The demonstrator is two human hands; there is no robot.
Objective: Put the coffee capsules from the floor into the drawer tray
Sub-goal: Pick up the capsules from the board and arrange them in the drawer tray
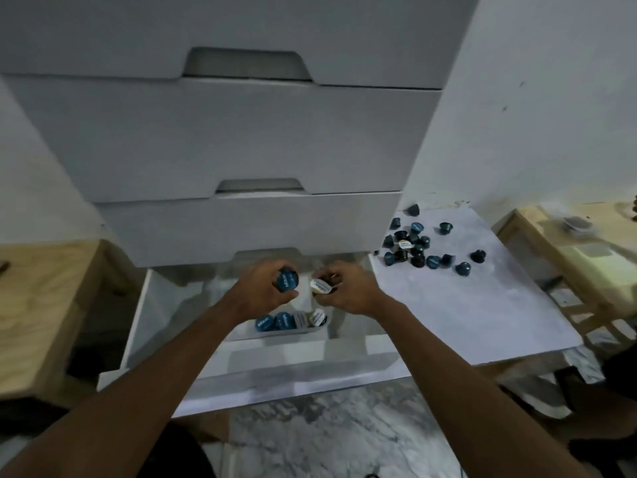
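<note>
Both forearms reach over the open drawer (138, 326) — left hand (267, 288), fingers clamped on a blue capsule (286, 279); right hand (344, 288) on a white one (320, 287). Placing step: lower each into the tray (296, 331); many more wait on the floor (482, 298).

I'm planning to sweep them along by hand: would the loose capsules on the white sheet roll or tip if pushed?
The loose capsules look tapered and round, so they would probably roll in curves. Several already lie on their sides, suggesting they tip easily.
</note>
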